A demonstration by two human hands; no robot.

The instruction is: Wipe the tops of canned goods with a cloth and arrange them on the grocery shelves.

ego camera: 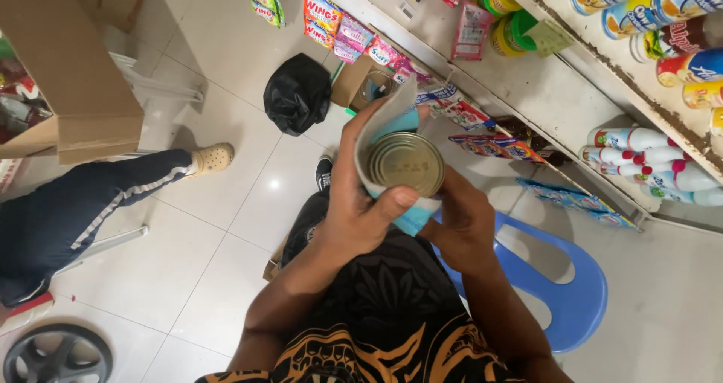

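Note:
A round metal can [405, 162] with a dull gold lid is held up in front of me, lid toward the camera. A light blue and white cloth [376, 131] wraps around its side. My left hand [358, 202] grips the can and cloth from the left, thumb pressed near the lid's lower edge. My right hand [463, 221] cups the can from below and the right, fingers curled against the cloth.
Shelves with cans [655, 3] and white bottles [640, 157] run along the right. A blue plastic chair [572, 285] stands beside me. Another person's leg [98, 195] stretches in from the left. A black bag [297, 93] and cardboard boxes [68, 74] sit on the tiled floor.

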